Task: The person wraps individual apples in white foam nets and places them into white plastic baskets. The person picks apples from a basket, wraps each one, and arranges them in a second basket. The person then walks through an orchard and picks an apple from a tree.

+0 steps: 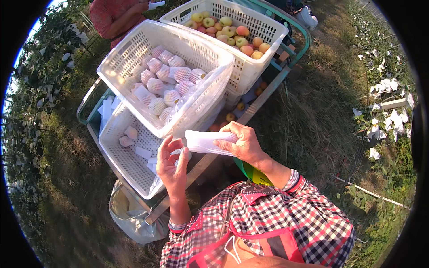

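Observation:
My right hand [246,142] grips a flattened white foam net sleeve [202,142] by one end, thumb on top. At the sleeve's other end is my left hand [172,164], fingers curled and apart, thumb tip close to the edge. I cannot tell whether that thumb touches it. Just beyond, a white plastic crate [191,117] lined with clear film holds many fruits in foam nets [156,86]. Below it sits another white crate [122,169] containing two netted fruits [131,133] and loose white foam sleeves [143,152].
A third white crate [249,72] holds bare red-yellow apples [228,31]. The crates rest on a green metal-framed cart [303,43] with a wooden rail [264,97]. A pale sack [134,221] lies beside it. Across the cart stands a person in red [114,16]. Leafy rows flank the grass.

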Demonstrator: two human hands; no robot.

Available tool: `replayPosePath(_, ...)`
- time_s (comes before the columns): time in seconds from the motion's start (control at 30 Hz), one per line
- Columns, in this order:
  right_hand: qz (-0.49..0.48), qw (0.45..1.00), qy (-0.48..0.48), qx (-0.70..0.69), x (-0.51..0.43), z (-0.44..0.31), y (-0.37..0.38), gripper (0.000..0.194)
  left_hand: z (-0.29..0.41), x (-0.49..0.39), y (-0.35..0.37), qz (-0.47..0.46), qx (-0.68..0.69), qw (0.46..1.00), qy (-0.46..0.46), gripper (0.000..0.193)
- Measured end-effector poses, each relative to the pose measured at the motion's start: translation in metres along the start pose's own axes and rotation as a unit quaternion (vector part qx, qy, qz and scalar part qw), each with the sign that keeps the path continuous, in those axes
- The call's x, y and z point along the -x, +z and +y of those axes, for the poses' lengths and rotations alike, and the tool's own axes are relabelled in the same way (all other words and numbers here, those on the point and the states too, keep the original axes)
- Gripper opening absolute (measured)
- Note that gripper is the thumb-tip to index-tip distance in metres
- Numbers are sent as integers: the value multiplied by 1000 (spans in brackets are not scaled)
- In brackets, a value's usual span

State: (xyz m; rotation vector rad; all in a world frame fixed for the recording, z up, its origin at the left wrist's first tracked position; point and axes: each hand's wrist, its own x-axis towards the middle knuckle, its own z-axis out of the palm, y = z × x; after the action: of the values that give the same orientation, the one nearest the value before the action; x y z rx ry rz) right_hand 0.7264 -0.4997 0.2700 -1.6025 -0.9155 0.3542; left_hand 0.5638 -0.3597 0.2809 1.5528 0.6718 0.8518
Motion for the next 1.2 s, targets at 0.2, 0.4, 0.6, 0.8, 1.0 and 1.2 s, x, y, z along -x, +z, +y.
replayPosePath(0.2,10,996,-64,54,-8,33,-70,29,-10,-9,82,-35,49,994,-90,34)
replayPosePath(0.4,48,992,-58,99,0,59,-121,32,-26,-9,135,-113,79,982,-130,38)
replayPosePath(0.6,70,990,-51,110,23,65,-129,30,-36,3,156,-103,7,995,2,38)
replayPosePath(0.8,97,987,-31,124,47,60,-110,31,-31,22,140,-85,-77,992,60,32)
replayPosePath(1.0,57,988,-55,135,67,46,-73,31,-34,56,93,-93,31,993,-60,29)
replayPosePath(1.2,-44,988,-90,117,102,17,-10,29,-31,104,1,-237,155,938,-198,33)
